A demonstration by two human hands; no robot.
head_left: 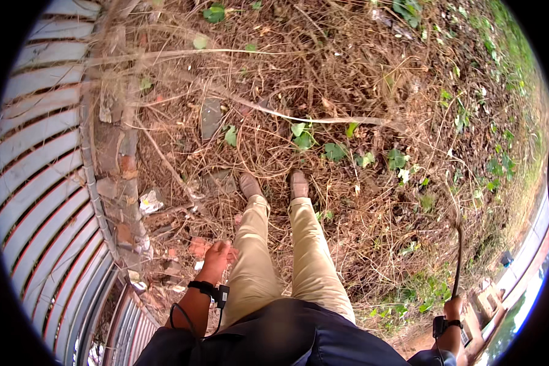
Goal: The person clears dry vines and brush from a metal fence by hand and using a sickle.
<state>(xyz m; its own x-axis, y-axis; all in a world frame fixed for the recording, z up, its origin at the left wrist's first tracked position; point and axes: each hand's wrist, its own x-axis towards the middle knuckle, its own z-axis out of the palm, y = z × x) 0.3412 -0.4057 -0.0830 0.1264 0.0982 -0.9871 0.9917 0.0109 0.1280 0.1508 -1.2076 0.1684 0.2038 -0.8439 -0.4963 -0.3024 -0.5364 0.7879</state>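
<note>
My right hand (452,307) is out at the lower right, closed around the lower end of a thin dark stick (458,262). The stick rises with a slight bend, and its far end blurs into dry twigs and grass. Beside my left thigh hangs my left hand (218,259), its fingers loosely apart and nothing visible in them. Each wrist wears a black strap with a small device, the left one (213,293) trailing a cable. Dry stalks and brown litter (348,79) cover the ground before my shoes (299,185).
A slatted metal fence (43,165) runs along the left, with a low brick edging (125,165) at its foot. Rubble and a white scrap (150,202) lie beside it. A long pale stalk (323,120) crosses ahead of my feet. Green leaves (335,151) sprout among the litter.
</note>
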